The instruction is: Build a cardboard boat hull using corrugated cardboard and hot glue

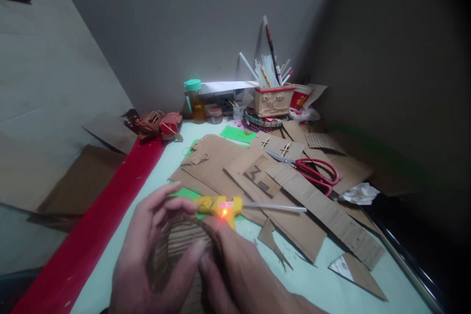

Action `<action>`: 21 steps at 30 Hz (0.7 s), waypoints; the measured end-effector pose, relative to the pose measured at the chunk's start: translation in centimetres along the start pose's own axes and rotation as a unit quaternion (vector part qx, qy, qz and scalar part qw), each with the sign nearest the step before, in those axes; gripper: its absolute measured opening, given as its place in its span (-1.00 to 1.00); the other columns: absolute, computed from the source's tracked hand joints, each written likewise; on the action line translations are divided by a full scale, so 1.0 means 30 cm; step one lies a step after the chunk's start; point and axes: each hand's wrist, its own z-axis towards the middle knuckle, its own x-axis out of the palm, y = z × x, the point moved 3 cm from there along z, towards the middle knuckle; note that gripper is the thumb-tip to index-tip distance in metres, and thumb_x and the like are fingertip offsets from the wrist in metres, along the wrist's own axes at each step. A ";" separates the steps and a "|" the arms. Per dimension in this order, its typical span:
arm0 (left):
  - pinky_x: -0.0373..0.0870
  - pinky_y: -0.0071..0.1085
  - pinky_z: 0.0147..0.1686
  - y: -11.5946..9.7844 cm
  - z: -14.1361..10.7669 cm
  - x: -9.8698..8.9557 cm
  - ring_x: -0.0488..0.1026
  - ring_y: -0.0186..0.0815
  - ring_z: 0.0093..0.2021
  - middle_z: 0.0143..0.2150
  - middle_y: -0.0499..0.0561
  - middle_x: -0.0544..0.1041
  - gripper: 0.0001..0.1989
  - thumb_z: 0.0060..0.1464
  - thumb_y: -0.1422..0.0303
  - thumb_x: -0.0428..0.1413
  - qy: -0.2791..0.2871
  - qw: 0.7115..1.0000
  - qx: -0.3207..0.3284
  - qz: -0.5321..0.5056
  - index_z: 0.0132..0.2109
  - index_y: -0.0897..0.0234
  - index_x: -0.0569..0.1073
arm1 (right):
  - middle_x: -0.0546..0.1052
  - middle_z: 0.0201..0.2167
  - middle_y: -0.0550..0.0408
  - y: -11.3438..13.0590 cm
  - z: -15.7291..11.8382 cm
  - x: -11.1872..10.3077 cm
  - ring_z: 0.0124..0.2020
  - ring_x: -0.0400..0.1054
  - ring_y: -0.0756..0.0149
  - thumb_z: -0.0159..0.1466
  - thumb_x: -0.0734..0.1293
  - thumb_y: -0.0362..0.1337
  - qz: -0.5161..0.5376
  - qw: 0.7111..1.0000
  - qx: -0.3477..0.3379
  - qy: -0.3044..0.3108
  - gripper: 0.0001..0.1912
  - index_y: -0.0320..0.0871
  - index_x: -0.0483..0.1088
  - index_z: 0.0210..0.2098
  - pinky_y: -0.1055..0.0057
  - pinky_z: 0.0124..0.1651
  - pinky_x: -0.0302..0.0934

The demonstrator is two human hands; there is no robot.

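Both my hands press together on a piece of corrugated cardboard (pixel 180 243) at the near edge of the table. My left hand (pixel 147 255) wraps it from the left, with the thumb pushed across its front. My right hand (pixel 239 274) grips its right side. A yellow glue gun (pixel 221 204) lies just beyond my fingers with its orange lamp lit. A clear glue stick (pixel 275 207) pokes out of it to the right.
Cardboard sheets (pixel 279 176) and strips cover the pale table (pixel 312 279), with red-handled scissors (pixel 312 170) on them. A box of pens (pixel 273 100), a teal-capped bottle (pixel 195 100) and cups stand at the back wall. A red band (pixel 99 225) runs along the table's left edge.
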 end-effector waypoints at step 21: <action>0.43 -0.71 0.02 0.046 0.005 -0.013 0.48 -0.27 0.20 0.05 -0.27 0.69 -0.61 0.14 -0.07 0.18 0.121 0.959 -0.222 -0.126 -0.02 0.01 0.61 | 0.55 0.09 -0.22 -0.012 -0.005 0.009 0.00 0.52 0.02 0.35 0.16 -0.22 -0.026 0.999 -0.027 -0.029 -0.50 -0.25 0.25 0.24 0.09 0.07 0.41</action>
